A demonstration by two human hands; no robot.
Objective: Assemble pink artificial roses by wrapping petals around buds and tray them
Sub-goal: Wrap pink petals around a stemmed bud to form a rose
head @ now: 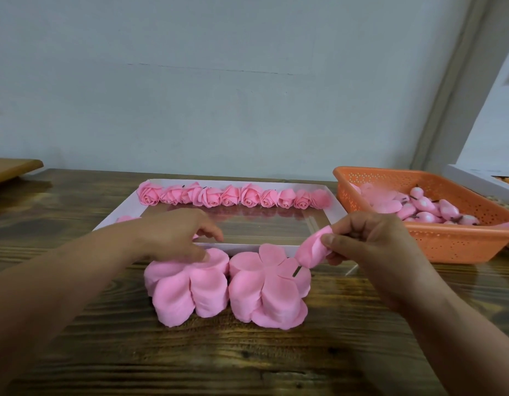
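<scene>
Two stacks of pink petal sheets stand on the wooden table, a left stack (187, 287) and a right stack (269, 291). My right hand (370, 244) grips a partly wrapped pink rose (313, 251) above the right stack, its dark stem pointing down-left. My left hand (176, 234) rests on top of the left stack, thumb and fingers touching the uppermost petal. Behind them lies a white tray (337, 208) with a row of several finished pink roses (233, 195) along its far edge. One more pink piece (126, 218) lies at the tray's left edge.
An orange perforated basket (459, 247) at the right holds several pink buds (430, 208) with dark stems. A white box (476, 178) sits behind it. A wooden board (10, 168) lies at the far left. A grey wall stands behind the table.
</scene>
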